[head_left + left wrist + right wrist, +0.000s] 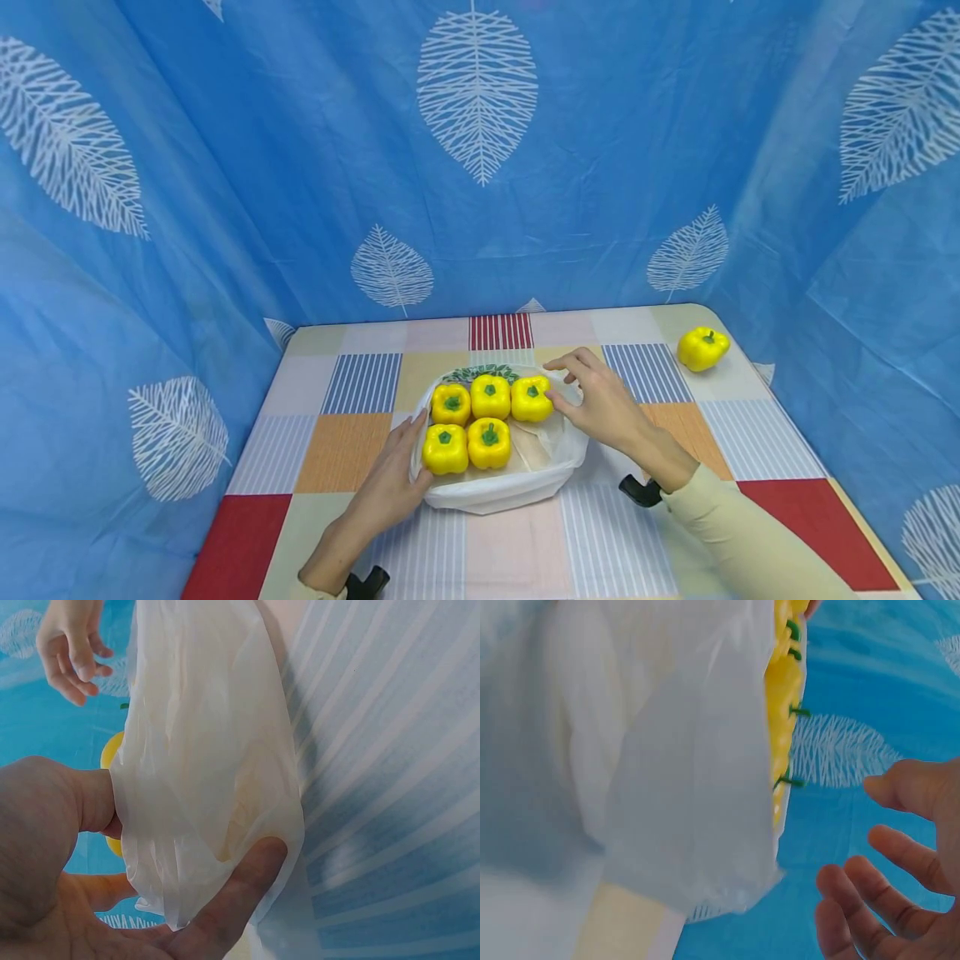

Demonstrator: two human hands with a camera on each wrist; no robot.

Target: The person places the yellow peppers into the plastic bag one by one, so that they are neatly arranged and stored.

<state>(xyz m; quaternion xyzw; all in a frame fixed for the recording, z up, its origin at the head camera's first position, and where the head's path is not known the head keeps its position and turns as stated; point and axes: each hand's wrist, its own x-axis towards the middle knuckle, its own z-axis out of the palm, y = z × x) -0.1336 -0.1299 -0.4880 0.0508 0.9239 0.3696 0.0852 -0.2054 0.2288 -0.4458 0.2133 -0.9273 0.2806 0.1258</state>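
Observation:
Several yellow bell peppers [489,443] with green stems stand in two rows inside a wide-mouthed white plastic bag [517,487]. Green leaf print shows at its far inner side. My left hand [393,471] grips the bag's left side; in the left wrist view its thumb and fingers lie on either side of the thin wall. Over the right rim, my right hand [596,400] hovers close to the back right pepper [532,398]. Its fingers are spread and loosely bent, and the right wrist view shows them [892,862] apart from the bag, holding nothing.
One more yellow bell pepper [703,348] lies near the table's back right corner. A patchwork-patterned cloth [345,454] covers the table. Blue curtains [570,167] with white leaf prints hang behind it and on both sides.

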